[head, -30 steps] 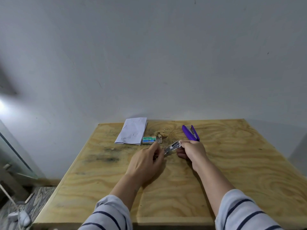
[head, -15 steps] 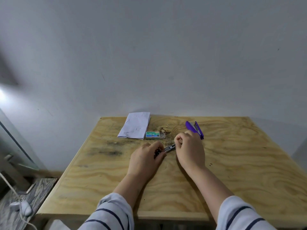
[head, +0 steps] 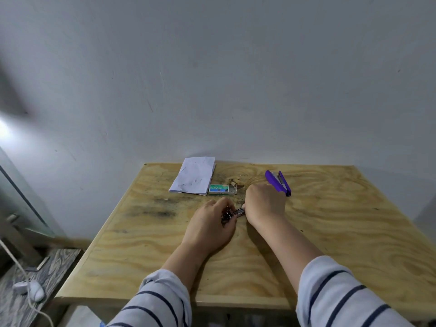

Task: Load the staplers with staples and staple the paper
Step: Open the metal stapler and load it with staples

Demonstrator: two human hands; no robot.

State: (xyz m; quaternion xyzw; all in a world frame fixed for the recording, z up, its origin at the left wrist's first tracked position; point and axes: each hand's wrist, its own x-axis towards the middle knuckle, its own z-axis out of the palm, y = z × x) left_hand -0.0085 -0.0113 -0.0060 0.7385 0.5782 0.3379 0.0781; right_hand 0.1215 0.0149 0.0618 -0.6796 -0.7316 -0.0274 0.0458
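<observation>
A small metal stapler [head: 233, 213] lies low over the middle of the wooden table [head: 342, 232], mostly hidden by my hands. My left hand [head: 212, 225] grips its near end. My right hand [head: 264, 204] is closed over its far end, fingers curled down. A purple stapler [head: 278, 182] lies hinged open at the back, just beyond my right hand. A green staple box [head: 219, 189] with its tray slid partly out sits behind my hands. Folded white paper [head: 194, 174] lies at the back edge, left of the box.
A grey wall rises straight behind the table. On the patterned floor to the left lie a white cable and a white adapter [head: 29, 289]. A glass panel [head: 21, 197] leans at the far left.
Both hands have lowered the metal stapler toward the table. My right hand rolled over the stapler's far end, covering it. The camera view shifted slightly.
</observation>
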